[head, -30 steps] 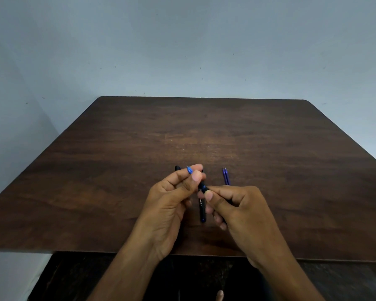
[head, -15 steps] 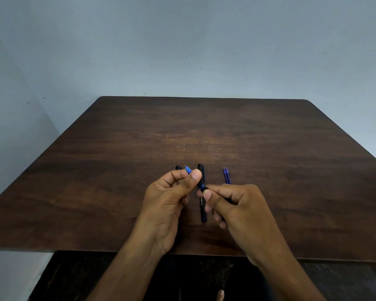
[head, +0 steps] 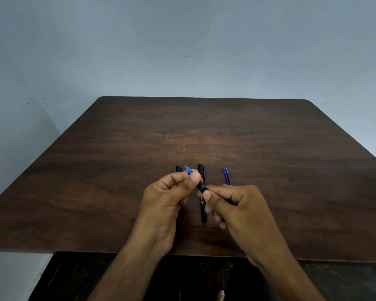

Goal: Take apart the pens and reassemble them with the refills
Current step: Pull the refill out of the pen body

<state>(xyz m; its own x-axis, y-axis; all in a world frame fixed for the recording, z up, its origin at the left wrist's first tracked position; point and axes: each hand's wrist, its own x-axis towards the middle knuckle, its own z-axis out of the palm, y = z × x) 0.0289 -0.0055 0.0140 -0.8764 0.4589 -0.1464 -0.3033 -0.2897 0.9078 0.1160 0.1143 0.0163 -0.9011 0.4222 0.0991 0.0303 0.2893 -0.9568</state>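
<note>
Both my hands hold one pen above the table's near middle. My left hand [head: 167,200] pinches its blue tip section [head: 188,170], whose point sticks out past my fingers. My right hand [head: 237,205] grips the dark barrel [head: 201,187] close behind it. A second black pen [head: 202,200] with its cap on lies flat on the table between my hands. A black cap [head: 178,169] peeks out behind my left fingers. Two blue refills [head: 226,175] lie side by side just beyond my right hand.
The dark wooden table [head: 204,131] stands against a pale blue wall. Its near edge runs under my forearms, with dark floor below.
My left hand has drawn slightly left and down, so the blue tip section shows more and the lying pen's cap is uncovered. My right hand has barely moved.
</note>
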